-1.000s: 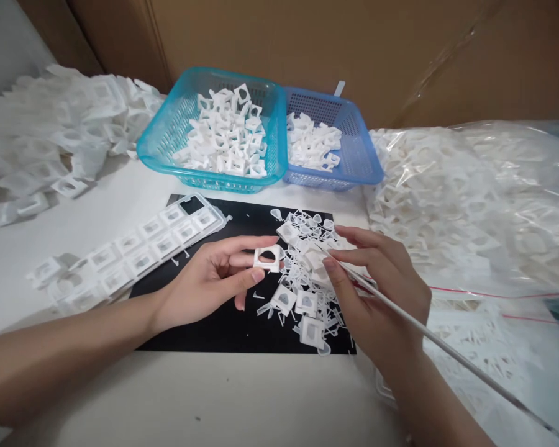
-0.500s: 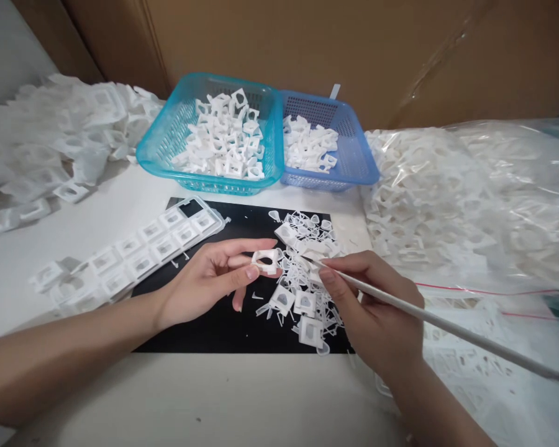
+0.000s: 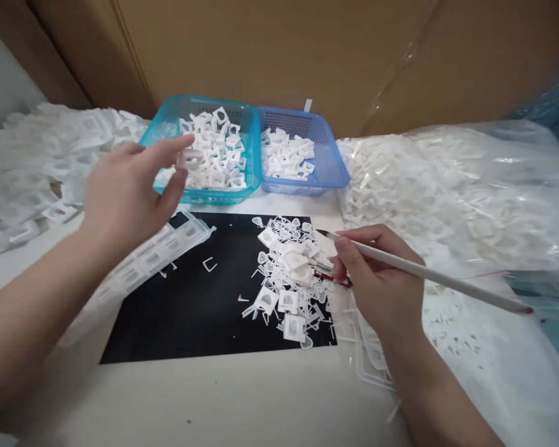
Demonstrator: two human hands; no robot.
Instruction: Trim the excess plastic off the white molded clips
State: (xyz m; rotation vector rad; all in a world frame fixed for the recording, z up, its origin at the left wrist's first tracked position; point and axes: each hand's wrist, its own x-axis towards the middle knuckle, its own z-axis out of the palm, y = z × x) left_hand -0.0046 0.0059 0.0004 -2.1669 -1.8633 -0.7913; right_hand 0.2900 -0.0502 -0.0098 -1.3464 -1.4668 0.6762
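Over the near left part of the teal basket (image 3: 233,197), my left hand (image 3: 135,186) has a white plastic part (image 3: 189,159) at its thumb and index finger, slightly blurred. White parts fill much of that basket. My right hand (image 3: 377,279) is closed around a thin pale-handled brush (image 3: 423,270), its dark tip pointing left over a heap of white scraps (image 3: 279,267). Several square white parts (image 3: 294,327) lie among the scraps on the black mat (image 3: 181,316). A red-and-metal tool (image 3: 333,277) lies partly hidden beside my right fingers.
A blue basket (image 3: 307,189) with white parts adjoins the teal one. Beneath my left forearm is a clear tray (image 3: 140,267) of white parts. White parts are piled (image 3: 32,149) at the left, and full clear bags (image 3: 423,186) lie at the right. Cardboard (image 3: 261,49) stands behind.
My left hand has moved from above the mat up and left to the teal basket with the white part. A thin U-shaped scrap now shows on the mat. The view has shifted slightly.
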